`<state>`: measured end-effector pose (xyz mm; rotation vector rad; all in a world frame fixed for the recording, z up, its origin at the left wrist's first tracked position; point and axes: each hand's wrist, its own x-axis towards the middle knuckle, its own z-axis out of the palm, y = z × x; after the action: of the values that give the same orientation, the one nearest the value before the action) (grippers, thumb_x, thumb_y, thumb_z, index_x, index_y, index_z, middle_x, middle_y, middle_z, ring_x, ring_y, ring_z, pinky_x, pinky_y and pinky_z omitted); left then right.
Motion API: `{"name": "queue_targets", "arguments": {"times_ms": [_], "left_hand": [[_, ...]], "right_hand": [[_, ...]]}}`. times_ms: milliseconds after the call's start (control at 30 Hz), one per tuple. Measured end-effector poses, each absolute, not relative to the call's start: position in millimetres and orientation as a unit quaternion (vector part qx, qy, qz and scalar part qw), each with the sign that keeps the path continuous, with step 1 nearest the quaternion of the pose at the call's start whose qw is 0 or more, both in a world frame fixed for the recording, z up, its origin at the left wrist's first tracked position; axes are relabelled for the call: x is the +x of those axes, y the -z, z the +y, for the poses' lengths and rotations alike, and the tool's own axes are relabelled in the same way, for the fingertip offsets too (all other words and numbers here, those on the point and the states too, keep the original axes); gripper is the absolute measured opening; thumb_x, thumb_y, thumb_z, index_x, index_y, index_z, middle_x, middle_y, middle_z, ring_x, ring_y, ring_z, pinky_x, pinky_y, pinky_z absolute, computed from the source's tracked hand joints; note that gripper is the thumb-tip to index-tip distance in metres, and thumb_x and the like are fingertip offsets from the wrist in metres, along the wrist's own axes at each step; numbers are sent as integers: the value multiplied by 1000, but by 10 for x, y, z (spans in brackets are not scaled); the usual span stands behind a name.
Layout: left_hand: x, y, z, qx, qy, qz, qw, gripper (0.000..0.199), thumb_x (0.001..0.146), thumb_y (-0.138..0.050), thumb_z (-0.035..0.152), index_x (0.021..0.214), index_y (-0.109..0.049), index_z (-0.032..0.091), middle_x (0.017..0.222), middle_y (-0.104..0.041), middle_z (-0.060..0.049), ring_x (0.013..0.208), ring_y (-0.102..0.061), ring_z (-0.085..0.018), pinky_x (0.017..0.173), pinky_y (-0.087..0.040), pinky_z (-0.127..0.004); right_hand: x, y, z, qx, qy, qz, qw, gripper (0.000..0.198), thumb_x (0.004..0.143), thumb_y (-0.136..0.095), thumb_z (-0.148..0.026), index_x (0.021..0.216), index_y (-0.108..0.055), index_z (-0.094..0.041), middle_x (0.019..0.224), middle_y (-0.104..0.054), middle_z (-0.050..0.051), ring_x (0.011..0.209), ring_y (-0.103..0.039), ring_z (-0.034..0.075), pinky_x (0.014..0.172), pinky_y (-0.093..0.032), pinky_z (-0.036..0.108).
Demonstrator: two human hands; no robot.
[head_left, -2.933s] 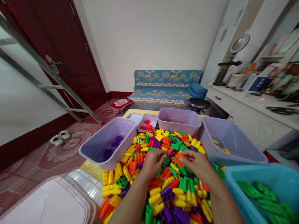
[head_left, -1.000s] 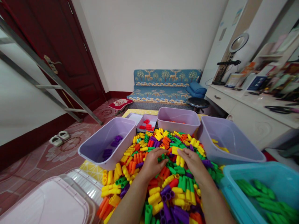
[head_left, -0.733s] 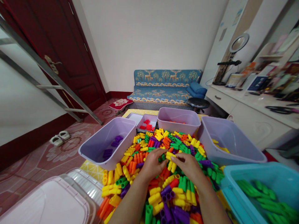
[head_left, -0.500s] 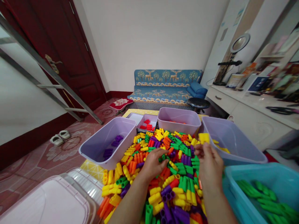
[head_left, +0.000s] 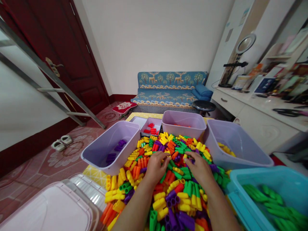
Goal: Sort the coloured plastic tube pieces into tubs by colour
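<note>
A heap of plastic tube-shaped building blocks (head_left: 139,162) in yellow, green, orange, purple and red covers the table before me. My left hand (head_left: 157,165) is over the middle of the heap, thumb and fingers closed around a yellow block (head_left: 168,154) that is mostly hidden. Across from it, my right hand (head_left: 199,166) reaches into the heap with fingers apart. Its fingertips are beside another small yellow block (head_left: 185,156). Yellow blocks (head_left: 226,149) lie inside the lilac bin (head_left: 250,154) on the right.
A lilac bin (head_left: 96,163) with purple blocks stands left; another lilac bin (head_left: 184,129) is at the back beside a small box (head_left: 156,122) of red blocks. Green blocks lie in a turquoise bin (head_left: 267,173) at right. Lids (head_left: 48,205) occupy the front left.
The yellow block in my right hand has been let go at the right lilac bin. That hand has moved left to the heap. My left hand's fingers have drawn closer together.
</note>
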<state>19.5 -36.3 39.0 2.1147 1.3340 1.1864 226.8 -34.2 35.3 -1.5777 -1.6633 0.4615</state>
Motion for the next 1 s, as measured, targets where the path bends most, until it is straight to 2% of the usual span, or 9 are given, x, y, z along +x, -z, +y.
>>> {"name": "queue_targets", "arguments": {"times_ms": [100,200,267,367,467,633,733,833,1000], "left_hand": [[183,-366,-354,724,-402,547,121,20,88,-51,21,96,-69,20,91,-69,-7,85,-63,-21,76,-47,-32],[186,-358,-366,724,-355,588,66,25,81,-56,20,104,-67,20,94,-70,-9,91,-61,-26,82,-45,-39],[199,-360,-382,744,-327,580,60,34,78,-57,19,111,-65,21,94,-71,-10,94,-59,-29,85,-44,-43],[214,-368,-403,773,-306,548,90,47,75,-57,17,122,-60,21,98,-71,-9,94,-58,-30,85,-44,-45],[205,-374,-405,790,-311,513,129,54,73,-59,16,127,-56,22,103,-69,-9,98,-57,-28,87,-44,-43],[181,-367,-390,781,-367,459,212,58,74,-55,10,130,-53,25,119,-61,-7,106,-57,-24,93,-45,-37],[187,-348,-387,762,-401,442,249,55,76,-56,11,129,-53,24,113,-65,-6,99,-61,-21,90,-46,-35],[194,-326,-388,741,-430,448,255,43,82,-58,20,125,-57,22,101,-70,-5,93,-63,-20,88,-47,-35],[191,-357,-406,716,-477,444,249,39,82,-61,23,121,-60,19,100,-70,-6,91,-64,-20,87,-48,-34]], "right_hand": [[2203,-244,-339,-617,-151,-692,342,35,77,-56,-26,110,-66,-21,112,-67,8,106,-61,25,97,-44,43],[2080,-207,-356,-604,-185,-709,314,47,79,-51,-21,126,-58,-21,121,-64,9,107,-61,23,96,-45,41],[1997,-230,-375,-595,-213,-719,290,53,80,-47,-18,133,-52,-19,124,-63,10,108,-61,23,96,-45,39],[1933,-285,-400,-585,-228,-728,274,52,82,-41,-15,132,-54,-18,122,-63,11,110,-60,23,97,-44,39],[1946,-299,-400,-571,-247,-722,303,49,80,-45,-17,127,-58,-20,116,-65,9,102,-61,22,93,-46,39],[1968,-314,-386,-536,-339,-661,401,58,70,-54,-15,127,-56,-23,100,-66,3,76,-62,15,81,-50,33],[1930,-406,-412,-538,-357,-640,417,53,71,-60,-19,124,-58,-23,87,-65,0,66,-60,13,74,-51,32],[1876,-508,-454,-521,-400,-605,450,47,75,-62,-27,122,-58,-21,85,-63,0,66,-60,13,67,-51,29],[1793,-584,-496,-480,-464,-546,507,39,79,-63,-38,112,-58,-18,82,-64,1,70,-63,15,62,-52,27]]}}
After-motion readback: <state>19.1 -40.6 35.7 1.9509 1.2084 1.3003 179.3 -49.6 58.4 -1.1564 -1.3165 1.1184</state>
